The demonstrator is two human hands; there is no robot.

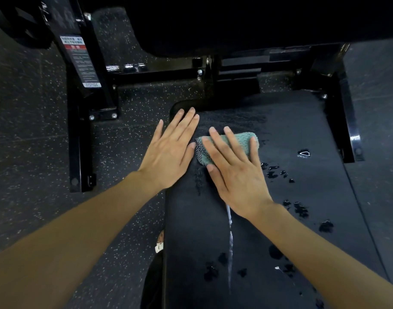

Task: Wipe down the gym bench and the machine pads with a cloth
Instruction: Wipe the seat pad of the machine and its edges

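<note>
A black padded bench [291, 130] runs from the bottom of the view up to the machine frame. A folded teal cloth [240, 143] with a dark patterned edge lies near the bench's far left corner. My right hand [233, 170] presses flat on the cloth with straight, spread fingers. My left hand [171, 150] lies flat beside it on the bench's left edge, fingers straight, its thumb close to the cloth. Wet droplets [275, 172] and a pale streak [230, 241] sit on the pad behind and right of my right hand.
A black steel machine frame [79, 130] with a white warning label [81, 61] stands to the left and across the back. Another dark pad [235, 23] hangs at the top. Speckled rubber floor [30, 130] surrounds the bench. A shoe [159, 244] shows by the bench's left side.
</note>
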